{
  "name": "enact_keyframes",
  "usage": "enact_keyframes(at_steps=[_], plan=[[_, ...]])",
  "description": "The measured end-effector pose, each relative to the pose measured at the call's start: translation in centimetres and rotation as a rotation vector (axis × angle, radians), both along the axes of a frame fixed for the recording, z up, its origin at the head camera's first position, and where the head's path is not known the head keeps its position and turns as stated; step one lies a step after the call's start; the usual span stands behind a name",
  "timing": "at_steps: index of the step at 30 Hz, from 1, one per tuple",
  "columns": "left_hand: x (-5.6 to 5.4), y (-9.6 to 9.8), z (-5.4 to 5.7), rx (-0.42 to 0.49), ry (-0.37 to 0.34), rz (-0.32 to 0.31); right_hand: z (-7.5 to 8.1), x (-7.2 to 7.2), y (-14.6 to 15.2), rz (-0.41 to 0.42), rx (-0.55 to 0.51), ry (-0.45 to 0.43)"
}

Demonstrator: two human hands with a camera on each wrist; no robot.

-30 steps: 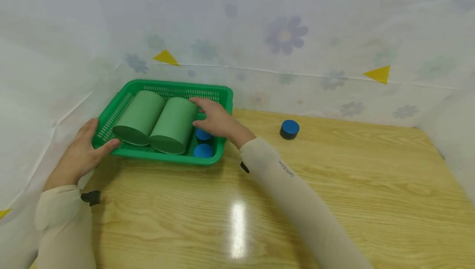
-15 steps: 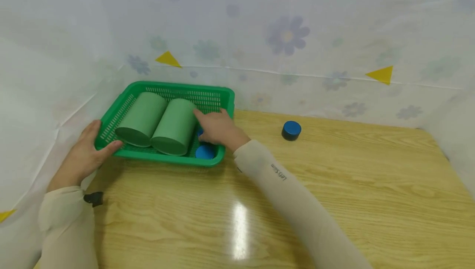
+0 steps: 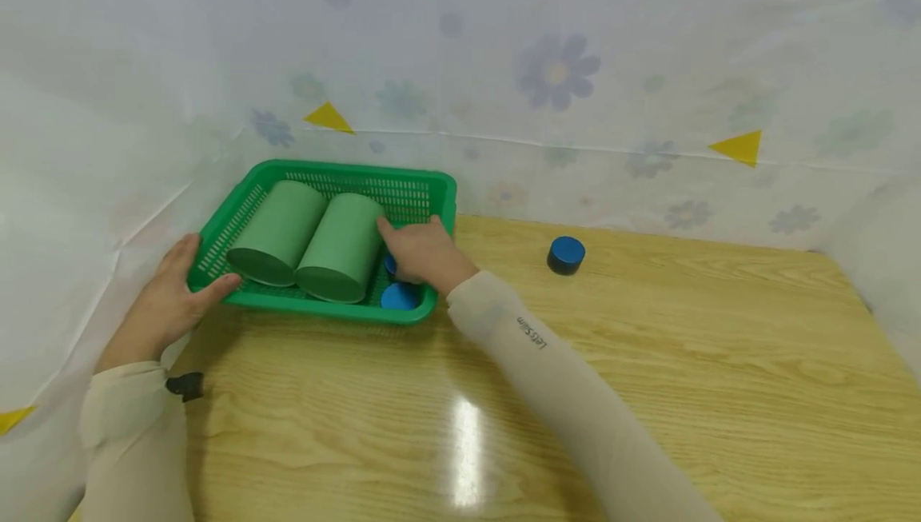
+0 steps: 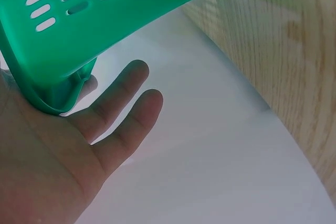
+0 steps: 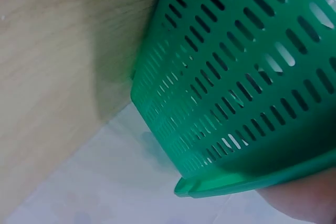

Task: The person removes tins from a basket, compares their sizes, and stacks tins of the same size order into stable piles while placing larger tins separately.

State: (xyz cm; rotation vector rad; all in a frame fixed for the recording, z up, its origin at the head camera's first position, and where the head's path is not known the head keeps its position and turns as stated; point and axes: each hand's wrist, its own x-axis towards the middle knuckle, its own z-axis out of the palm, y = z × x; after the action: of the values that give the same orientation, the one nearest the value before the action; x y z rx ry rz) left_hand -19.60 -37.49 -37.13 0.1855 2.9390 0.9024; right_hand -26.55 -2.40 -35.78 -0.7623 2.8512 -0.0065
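In the head view a green plastic basket (image 3: 324, 309) holds two large light-green cylinders (image 3: 277, 231) lying side by side. Two short blue cylinders with dark sides sit in its right end. My left hand (image 3: 161, 306) grips the basket's near left corner, thumb over the rim and fingers outside; the left wrist view shows the rim against the palm of that hand (image 4: 58, 156). Inside the basket, my right hand (image 3: 424, 252) reaches over the right rim and holds the rear blue cylinder (image 3: 391, 264), mostly covering it. The front blue cylinder (image 3: 400, 296) lies just below that hand.
A third short blue cylinder (image 3: 566, 255) stands on the wooden table (image 3: 647, 362), right of the basket. White flowered sheeting (image 3: 504, 42) rises behind and on both sides, with yellow triangles (image 3: 737, 147) stuck on it. The basket sits close to the left sheeting.
My right hand has come down from beside the right green cylinder onto the rear blue cylinder, its fingers drawing in. The left hand stays at the basket's corner.
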Motion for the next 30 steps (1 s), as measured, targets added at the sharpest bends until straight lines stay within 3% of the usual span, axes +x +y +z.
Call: enact_keyframes(at_steps=[6, 18, 30], plan=[[0.2, 0.0, -0.1, 0.004, 0.003, -0.004, 0.1, 0.0, 0.2, -0.014, -0.093, -0.022], [0.0, 0.1, 0.1, 0.007, 0.009, -0.005, 0.0, -0.3, 0.7, -0.012, -0.233, 0.031], [0.0, 0.0, 0.0, 0.002, 0.014, -0.001, 0.2, 0.1, 1.5, -0.032, -0.517, -0.011]])
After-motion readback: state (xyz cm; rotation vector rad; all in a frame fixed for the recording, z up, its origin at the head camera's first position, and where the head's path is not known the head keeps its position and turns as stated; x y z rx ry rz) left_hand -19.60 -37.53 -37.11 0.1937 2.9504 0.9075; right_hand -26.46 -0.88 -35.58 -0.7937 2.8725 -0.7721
